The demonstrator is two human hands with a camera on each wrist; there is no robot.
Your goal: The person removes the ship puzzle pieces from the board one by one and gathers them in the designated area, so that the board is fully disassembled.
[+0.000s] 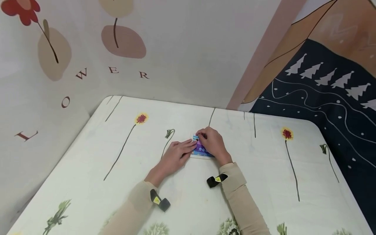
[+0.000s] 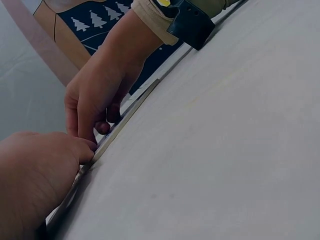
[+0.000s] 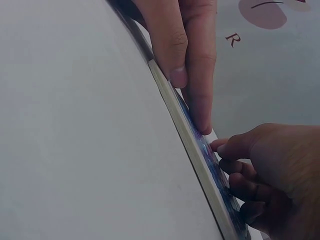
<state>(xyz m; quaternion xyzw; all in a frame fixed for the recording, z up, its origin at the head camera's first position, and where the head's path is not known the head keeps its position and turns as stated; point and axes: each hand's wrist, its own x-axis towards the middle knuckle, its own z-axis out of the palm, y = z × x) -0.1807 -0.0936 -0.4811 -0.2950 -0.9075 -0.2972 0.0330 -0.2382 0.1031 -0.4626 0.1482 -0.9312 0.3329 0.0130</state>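
A small flat rectangular board [image 1: 201, 153] with a blue and purple picture lies on the table. Its pale, fairly thick side edge shows in the right wrist view. From the left, my left hand [image 1: 175, 154] rests nearly straight fingers on the picture, with the thumb [image 3: 178, 77] at the near edge. My right hand [image 1: 213, 141] is over the board's right and far part. Its thumb and index fingertips [image 3: 220, 148] come together at the picture's surface, the other fingers curled. Whatever lies between those tips is hidden.
A white cloth [image 1: 188, 199] printed with flowers and stems covers the table. Behind it stands a pale wall hanging [image 1: 188, 65] with letters, and to the right a dark one [image 1: 293, 98] with white trees. Each wrist carries a black camera strap [image 1: 160, 200].
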